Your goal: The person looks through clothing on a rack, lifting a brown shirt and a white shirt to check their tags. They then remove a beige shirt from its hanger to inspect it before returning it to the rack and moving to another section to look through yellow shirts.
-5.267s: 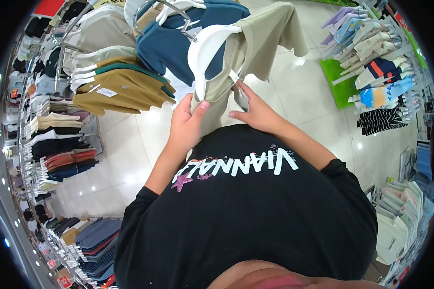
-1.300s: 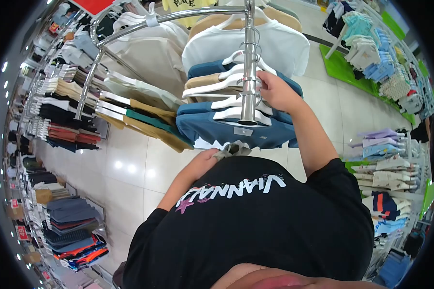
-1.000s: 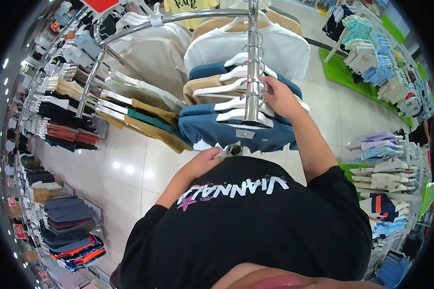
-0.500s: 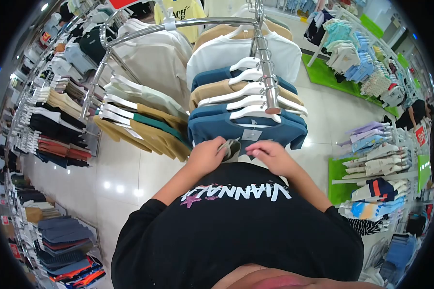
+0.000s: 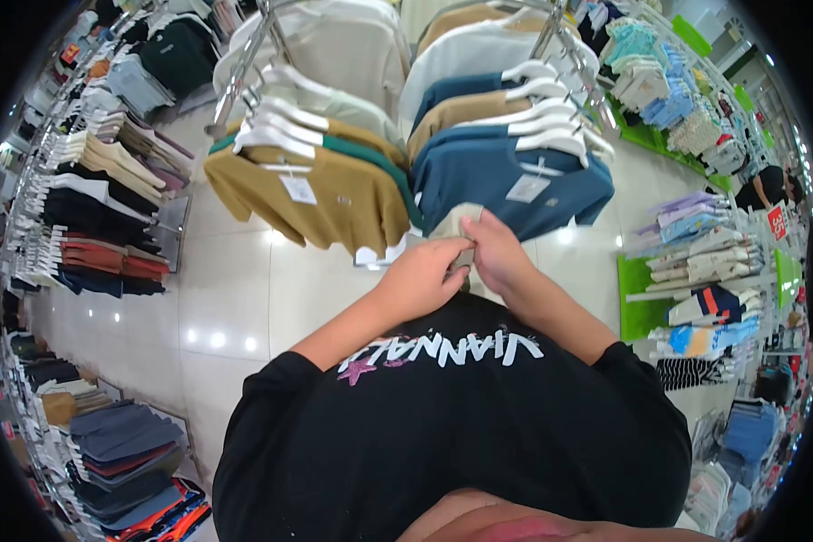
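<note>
Close in front of my chest, both hands are closed on a small beige-grey cloth (image 5: pixel 466 215). My right hand (image 5: pixel 504 255) pinches its upper part between thumb and fingers. My left hand (image 5: pixel 425 278) has its fingers curled at the cloth's left side, touching the right hand. Most of the cloth is hidden by the hands, so its full shape cannot be made out. Just beyond hang a blue sweatshirt (image 5: pixel 551 185) with a white price tag (image 5: pixel 527 188) and, to the left, a mustard sweatshirt (image 5: pixel 321 200), also tagged.
White hangers (image 5: pixel 551 142) hold more tops on two chrome rails ahead. Trousers (image 5: pixel 95 217) hang along the left, with folded-looking dark garments (image 5: pixel 126 438) lower down. Children's clothes (image 5: pixel 705 262) hang at right above a green base (image 5: pixel 637 298). Another person (image 5: pixel 768 188) is at far right.
The view has tipped downward and turned right-to-left objects closer. My right hand has come in to grip the cloth that my left hand held, and the hands now meet.
</note>
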Demonstrator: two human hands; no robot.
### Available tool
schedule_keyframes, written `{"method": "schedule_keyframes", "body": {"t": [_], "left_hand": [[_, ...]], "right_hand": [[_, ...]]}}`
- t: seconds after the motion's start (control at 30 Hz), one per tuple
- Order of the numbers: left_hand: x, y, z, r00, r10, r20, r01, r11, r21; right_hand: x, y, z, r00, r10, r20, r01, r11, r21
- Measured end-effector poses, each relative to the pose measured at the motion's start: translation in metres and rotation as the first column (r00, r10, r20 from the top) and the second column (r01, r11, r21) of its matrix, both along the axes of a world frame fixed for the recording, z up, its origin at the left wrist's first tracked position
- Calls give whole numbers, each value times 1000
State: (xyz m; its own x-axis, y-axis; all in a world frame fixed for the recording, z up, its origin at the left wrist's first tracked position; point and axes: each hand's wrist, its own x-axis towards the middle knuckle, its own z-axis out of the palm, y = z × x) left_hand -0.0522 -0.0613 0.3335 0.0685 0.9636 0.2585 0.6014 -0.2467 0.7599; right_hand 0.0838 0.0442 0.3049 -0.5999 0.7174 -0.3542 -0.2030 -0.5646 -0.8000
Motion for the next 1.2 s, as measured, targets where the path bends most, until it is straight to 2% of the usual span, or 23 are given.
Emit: {"method": "schedule_keyframes", "body": {"t": [0.03,0.07,0.1,0.17,0.2,0.27,0.3,0.33,0.4,0.43,0.47,0.5,0.53,0.6,0.73,0.8,0.83,0.9,1.0,1.03,1.1,1.13,1.2], "left_hand": [[-6,-10,-3,991,-73,115,84,992,-98],[-12,-19,-4,971,-71,228,116,974,-194],[-17,-30,-14,947,1,320,59,982,-179],[-33,-45,-31,883,123,452,-54,985,-164],[-43,-49,-38,882,113,458,-34,984,-176],[-55,-53,-48,903,221,368,-216,975,-53],[-56,-56,-49,906,207,370,-196,978,-67],[-56,-58,-42,918,123,376,-106,992,-66],[-54,-57,-42,921,22,390,6,998,-70],[-52,-55,-47,929,-134,344,147,989,-10],[-50,-53,-52,914,-285,289,284,958,46],[-50,-52,-56,915,-361,181,359,932,46],[-50,-53,-58,909,-372,187,370,928,44],[-48,-57,-62,900,-424,100,435,871,-228],[-44,-66,-84,864,-502,23,490,831,-264],[-36,-69,-73,862,-435,260,507,740,-442],[-31,-69,-70,861,-438,259,509,737,-445],[-18,-67,-64,785,-355,507,597,651,-468],[13,-62,-58,721,-409,560,673,606,-423],[20,-58,-56,723,-409,557,671,607,-425],[36,-48,-53,753,-604,261,657,667,-352],[42,-46,-52,754,-603,260,655,667,-354],[50,-46,-51,891,-448,-71,395,843,-367]], "right_hand": [[-3,-3,-4,1000,7,18,-7,999,46],[-4,-7,-5,999,11,37,-14,995,94],[-1,-15,-3,999,-3,53,-1,997,78],[5,-27,18,980,159,121,-184,952,246],[9,-32,25,982,142,127,-169,958,233],[23,-42,34,859,429,281,-508,788,349],[31,-45,34,777,477,410,-611,726,314],[33,-52,40,785,465,409,-598,742,303],[39,-64,58,652,506,564,-751,530,393],[40,-69,60,657,500,564,-753,465,465],[43,-74,66,660,492,568,-750,479,457],[45,-78,72,629,507,589,-776,462,430],[48,-82,75,597,523,608,-800,444,404],[58,-86,74,612,511,604,-789,445,423],[80,-92,79,633,476,611,-772,453,446],[92,-94,79,659,452,601,-749,467,470],[98,-94,79,649,457,608,-756,477,448],[109,-97,78,642,462,611,-760,489,429],[126,-101,77,681,435,590,-730,465,500],[134,-101,77,698,403,592,-714,463,526],[154,-100,78,714,372,593,-697,457,553],[168,-98,79,674,314,669,-727,445,524],[197,-96,79,629,257,734,-753,435,494]]}}
